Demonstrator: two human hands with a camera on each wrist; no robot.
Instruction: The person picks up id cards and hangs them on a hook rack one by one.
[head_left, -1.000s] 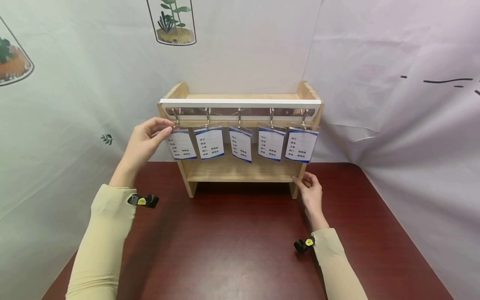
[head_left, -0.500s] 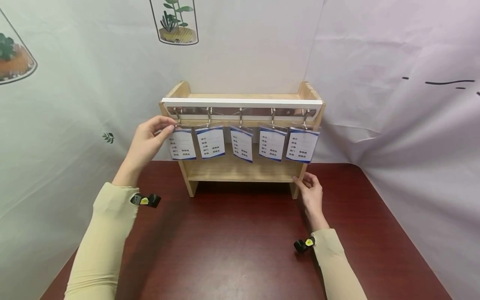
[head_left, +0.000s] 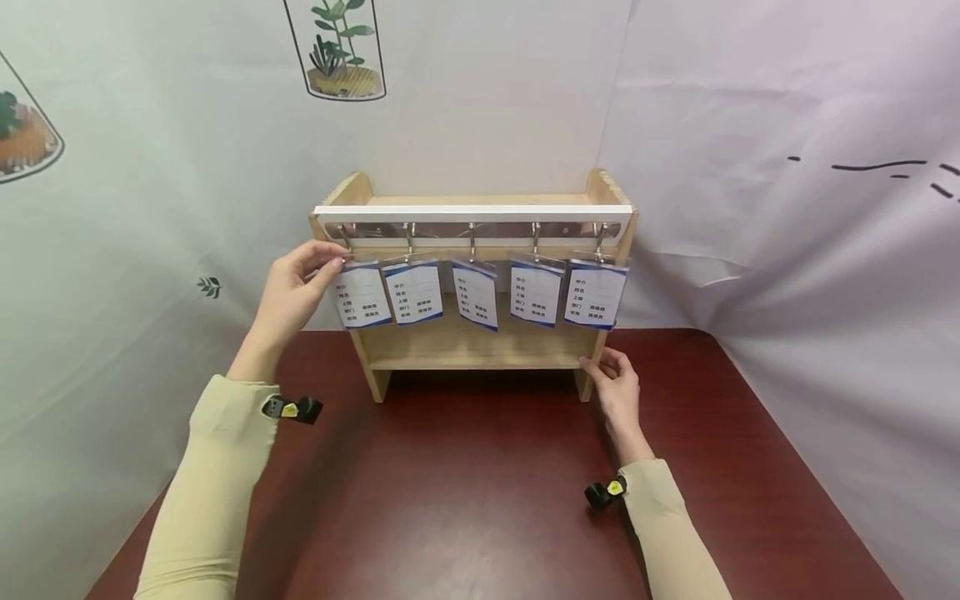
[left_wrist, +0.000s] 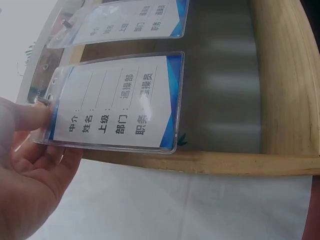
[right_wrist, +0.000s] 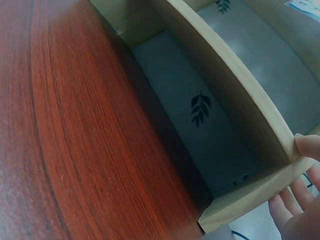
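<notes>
From the head view, your left hand (head_left: 288, 293) pinches the top corner of the leftmost card (head_left: 362, 295), which hangs from the first hook (head_left: 346, 237) of the rack (head_left: 474, 212); your right hand (head_left: 618, 390) grips the shelf's right leg (head_left: 589, 367) on the table (head_left: 480, 492). At your left wrist, thumb and fingers (left_wrist: 27, 117) clamp the card (left_wrist: 114, 102) by its clip. At your right wrist, fingertips (right_wrist: 306, 146) curl on the leg's edge (right_wrist: 250, 197).
</notes>
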